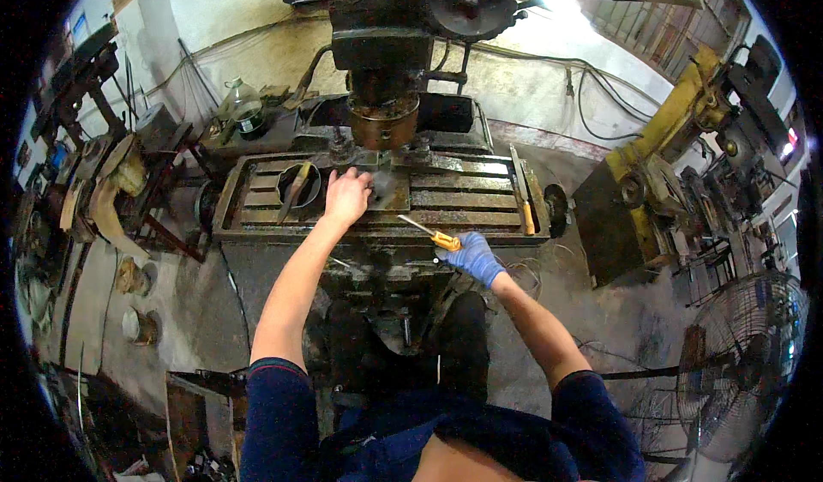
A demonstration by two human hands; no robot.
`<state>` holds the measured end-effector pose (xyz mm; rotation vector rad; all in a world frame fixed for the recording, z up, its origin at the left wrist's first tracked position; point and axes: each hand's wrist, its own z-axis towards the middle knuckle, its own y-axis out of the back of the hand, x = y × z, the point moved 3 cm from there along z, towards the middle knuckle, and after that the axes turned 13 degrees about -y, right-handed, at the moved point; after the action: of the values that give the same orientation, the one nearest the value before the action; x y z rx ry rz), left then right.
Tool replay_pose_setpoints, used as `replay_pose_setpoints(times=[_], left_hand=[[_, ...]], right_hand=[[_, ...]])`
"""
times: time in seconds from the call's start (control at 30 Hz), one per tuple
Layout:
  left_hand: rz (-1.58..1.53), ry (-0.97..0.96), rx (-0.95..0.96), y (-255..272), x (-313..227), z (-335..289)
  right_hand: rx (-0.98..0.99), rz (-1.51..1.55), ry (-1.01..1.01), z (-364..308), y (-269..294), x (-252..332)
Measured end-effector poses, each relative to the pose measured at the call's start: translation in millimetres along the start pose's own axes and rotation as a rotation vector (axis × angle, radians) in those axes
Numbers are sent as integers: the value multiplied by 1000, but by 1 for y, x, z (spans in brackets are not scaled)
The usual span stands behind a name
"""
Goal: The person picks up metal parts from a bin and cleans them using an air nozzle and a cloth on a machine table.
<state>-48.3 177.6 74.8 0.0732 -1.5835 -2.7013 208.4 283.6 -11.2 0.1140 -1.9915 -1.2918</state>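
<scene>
My bare left hand (347,197) reaches over the milling machine's table (463,201), just left of the spot beneath the spindle head (383,120). Its fingers are apart and bent downward; the surface under the fingertips is hidden. Beside it on the left stands a round dark bowl (310,197) with a yellow-handled brush (297,182) lying across it. A blue glove covers my right hand (474,257), which is closed around the yellow handle of a screwdriver (445,240). The screwdriver's thin metal shaft points up and left, over the front edge of the table.
On the table's right end lies a file (522,192) with a yellow handle. A handwheel (557,210) juts out beyond that end. A caged fan (739,366) stands at the lower right, a yellow machine (656,130) behind it. At the back left is a plastic bottle (246,109).
</scene>
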Motion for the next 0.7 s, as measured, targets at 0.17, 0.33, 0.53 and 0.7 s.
replay_pose_setpoints(times=[0.17, 0.33, 0.53, 0.7], left_hand=[[-44, 17, 20, 0, 4, -1], [-128, 56, -85, -10, 3, 20], [-170, 55, -136, -31, 3, 39], [-98, 240, -63, -38, 6, 42]], right_hand=[[6, -169, -244, -37, 14, 22], [-76, -10, -171, -62, 37, 3], [-169, -9, -165, -93, 75, -15], [-220, 260, -195, -96, 129, -25]])
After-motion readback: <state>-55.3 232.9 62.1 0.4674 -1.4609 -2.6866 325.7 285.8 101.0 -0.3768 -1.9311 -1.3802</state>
